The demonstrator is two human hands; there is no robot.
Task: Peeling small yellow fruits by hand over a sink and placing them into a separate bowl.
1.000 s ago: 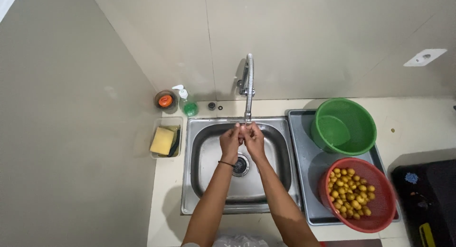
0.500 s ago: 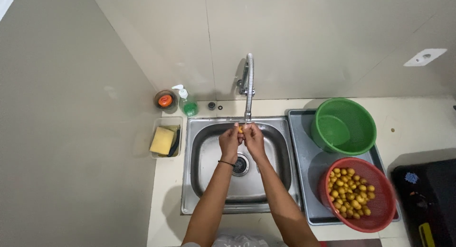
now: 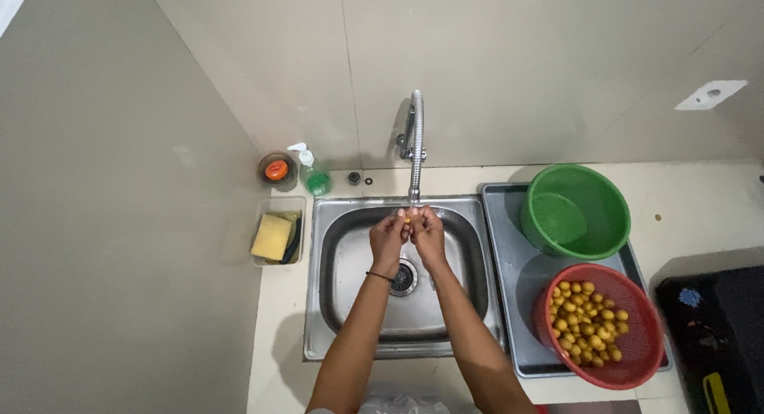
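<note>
Against the frame half a second ago, little differs: both hands remain under the tap's spout, shifted only slightly, and nothing on the worktop has moved.

Count: one steel sink [image 3: 342, 302], one tap [image 3: 416, 143], one green basin [image 3: 574, 211], one red basket [image 3: 637, 358] holding many small yellow fruits [image 3: 587, 318], too many to count, one grey tray [image 3: 517, 318] under both, one yellow sponge [image 3: 271, 236] in its holder at the sink's left edge, one soap bottle [image 3: 314, 175].

The left hand [image 3: 387, 240] and right hand [image 3: 428, 235] meet over the sink's rear edge, forearms converging from the near edge. The fingertips of both are pressed together, clamped on one small yellow fruit [image 3: 407, 218] directly below the spout.
</note>
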